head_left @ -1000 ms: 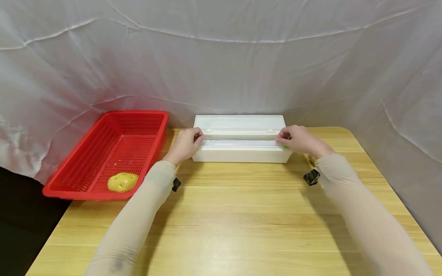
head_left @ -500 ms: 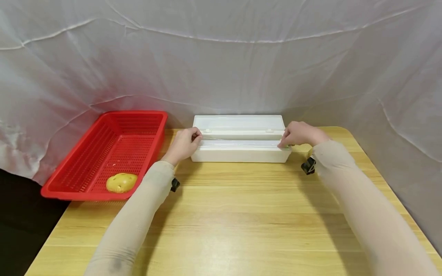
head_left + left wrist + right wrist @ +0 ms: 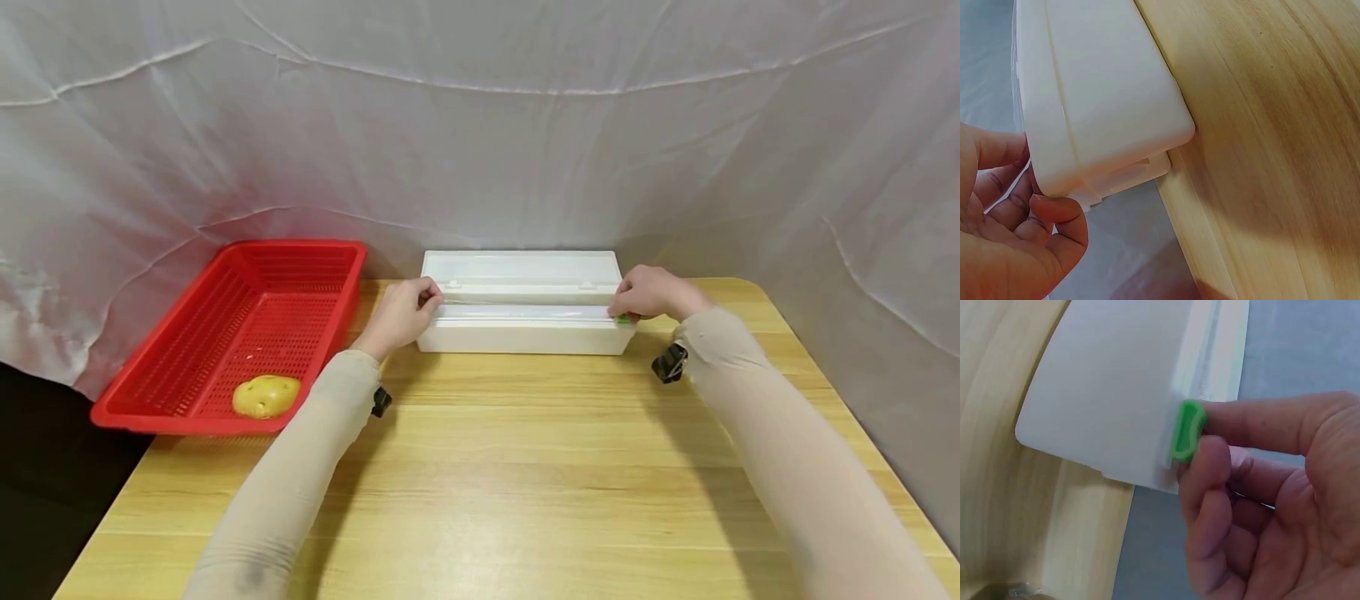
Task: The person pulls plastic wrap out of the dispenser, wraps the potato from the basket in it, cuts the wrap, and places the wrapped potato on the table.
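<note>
A long white cling film dispenser (image 3: pixel 525 337) with its lid (image 3: pixel 521 267) raised stands at the far side of the table. At its left end, my left hand (image 3: pixel 401 315) pinches the edge of the clear cling film (image 3: pixel 1018 100) between thumb and fingers. My right hand (image 3: pixel 654 293) is at the other end. Its thumb and index finger pinch the small green slide cutter (image 3: pixel 1187 431) on the dispenser's front edge. Most of the film is hard to make out in the head view.
Left of the dispenser, a red plastic basket (image 3: pixel 225 427) holds a yellow potato (image 3: pixel 266 396). A glossy brownish thing (image 3: pixel 1013 592) shows partly at the right wrist view's bottom corner. Pale cloth (image 3: pixel 517 167) hangs behind the wooden table (image 3: pixel 510 483).
My right hand has shifted slightly right, from the film's right end onto the green slide cutter. The cutter sits a little farther right. My left hand stays put.
</note>
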`<move>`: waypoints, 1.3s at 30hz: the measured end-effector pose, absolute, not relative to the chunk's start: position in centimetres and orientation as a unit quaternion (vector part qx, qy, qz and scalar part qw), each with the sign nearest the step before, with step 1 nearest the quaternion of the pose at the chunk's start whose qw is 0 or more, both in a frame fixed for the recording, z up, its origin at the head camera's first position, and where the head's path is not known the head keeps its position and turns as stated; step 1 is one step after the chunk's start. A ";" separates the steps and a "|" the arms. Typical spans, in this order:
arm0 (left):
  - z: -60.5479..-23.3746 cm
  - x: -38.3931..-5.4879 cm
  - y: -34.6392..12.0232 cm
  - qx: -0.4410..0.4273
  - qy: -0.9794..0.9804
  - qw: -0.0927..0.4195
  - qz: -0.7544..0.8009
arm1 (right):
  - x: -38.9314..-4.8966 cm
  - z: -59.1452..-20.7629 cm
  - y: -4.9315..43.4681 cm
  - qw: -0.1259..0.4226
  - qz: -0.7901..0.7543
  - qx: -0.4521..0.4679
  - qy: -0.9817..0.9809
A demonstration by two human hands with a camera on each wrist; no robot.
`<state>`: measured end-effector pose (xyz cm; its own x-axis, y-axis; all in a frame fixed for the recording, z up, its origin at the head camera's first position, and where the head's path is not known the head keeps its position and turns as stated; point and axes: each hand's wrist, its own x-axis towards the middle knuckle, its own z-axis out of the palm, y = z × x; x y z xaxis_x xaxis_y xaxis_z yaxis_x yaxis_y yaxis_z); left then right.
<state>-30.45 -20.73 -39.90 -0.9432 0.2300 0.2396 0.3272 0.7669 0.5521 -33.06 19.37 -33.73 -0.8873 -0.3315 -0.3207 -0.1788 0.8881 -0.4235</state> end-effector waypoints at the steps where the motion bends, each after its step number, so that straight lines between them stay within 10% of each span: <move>1: -39.9 -30.4 -20.7 -0.149 -0.936 0.079 -0.308 | -33.1 -33.8 19.4 0.195 -0.201 -0.133 0.951; 39: -39.7 -30.1 -21.1 -0.143 -0.932 0.081 -0.322 | -32.7 -36.3 21.1 0.071 -0.256 -0.196 0.944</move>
<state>-30.09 -21.09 -39.68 -0.9459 0.2139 0.2438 0.3188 0.7522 0.5766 -32.69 21.06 -36.32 -0.9133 -0.4059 -0.0329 -0.3337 0.7922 -0.5110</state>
